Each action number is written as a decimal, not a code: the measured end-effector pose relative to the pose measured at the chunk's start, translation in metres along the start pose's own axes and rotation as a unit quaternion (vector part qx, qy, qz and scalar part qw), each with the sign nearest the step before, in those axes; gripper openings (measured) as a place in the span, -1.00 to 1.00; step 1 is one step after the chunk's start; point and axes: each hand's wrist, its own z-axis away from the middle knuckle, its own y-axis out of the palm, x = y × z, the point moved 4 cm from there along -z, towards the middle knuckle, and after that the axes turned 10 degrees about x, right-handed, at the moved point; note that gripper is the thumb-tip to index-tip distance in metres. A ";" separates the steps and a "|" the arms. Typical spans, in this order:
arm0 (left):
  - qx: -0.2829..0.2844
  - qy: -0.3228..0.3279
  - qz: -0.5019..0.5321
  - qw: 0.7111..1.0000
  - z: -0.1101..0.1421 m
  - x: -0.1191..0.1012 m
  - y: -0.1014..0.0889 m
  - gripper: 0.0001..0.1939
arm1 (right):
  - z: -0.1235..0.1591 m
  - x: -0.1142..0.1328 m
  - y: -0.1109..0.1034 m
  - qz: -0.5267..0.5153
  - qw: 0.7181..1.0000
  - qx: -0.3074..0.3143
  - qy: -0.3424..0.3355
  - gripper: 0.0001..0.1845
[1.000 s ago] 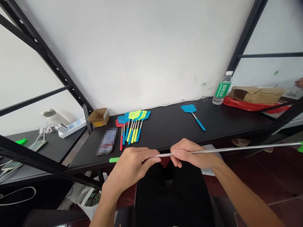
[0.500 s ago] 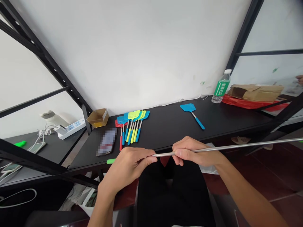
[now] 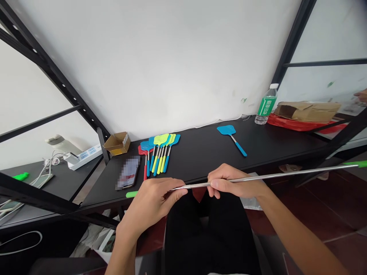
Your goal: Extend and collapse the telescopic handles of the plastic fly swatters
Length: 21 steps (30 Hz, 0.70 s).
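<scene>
A long, thin metal rod (image 3: 275, 176) with green ends lies across both my hands in front of the desk, rising slightly toward the right. My left hand (image 3: 157, 200) is closed on its left part, pinching the metal between thumb and fingers. A green end piece (image 3: 132, 194) sticks out beyond that hand. My right hand (image 3: 226, 180) grips the rod farther right, thumb on top and fingers curled under it. Between the hands a step in the rod's thickness shows. At the right edge of the view the rod meets another green piece (image 3: 361, 164), cut off by the frame.
On the black desk (image 3: 197, 156) lie several fly swatters (image 3: 161, 152) in a row and one blue fly swatter (image 3: 231, 138) apart. A phone (image 3: 128, 172), a small cardboard box (image 3: 117, 143), a water bottle (image 3: 266, 105) and a larger carton (image 3: 309, 110) stand around them. Black frame posts flank the desk.
The rod has shifted slightly left, and more of the green piece at its right end shows. Both hands keep their grip in nearly the same place. The view has moved a little.
</scene>
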 end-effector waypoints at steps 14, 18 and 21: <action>-0.156 -0.029 -0.179 0.971 0.001 0.009 -0.003 -0.83 | -0.031 -0.050 0.019 -0.247 0.965 -0.087 -0.022 -0.24; -0.157 -0.025 -0.196 0.968 -0.001 0.009 -0.001 -0.82 | -0.035 -0.049 0.024 -0.310 0.945 -0.105 -0.010 -0.23; -0.145 -0.026 -0.186 0.971 -0.001 0.011 0.000 -0.80 | -0.035 -0.046 0.023 -0.310 0.945 -0.104 -0.015 -0.27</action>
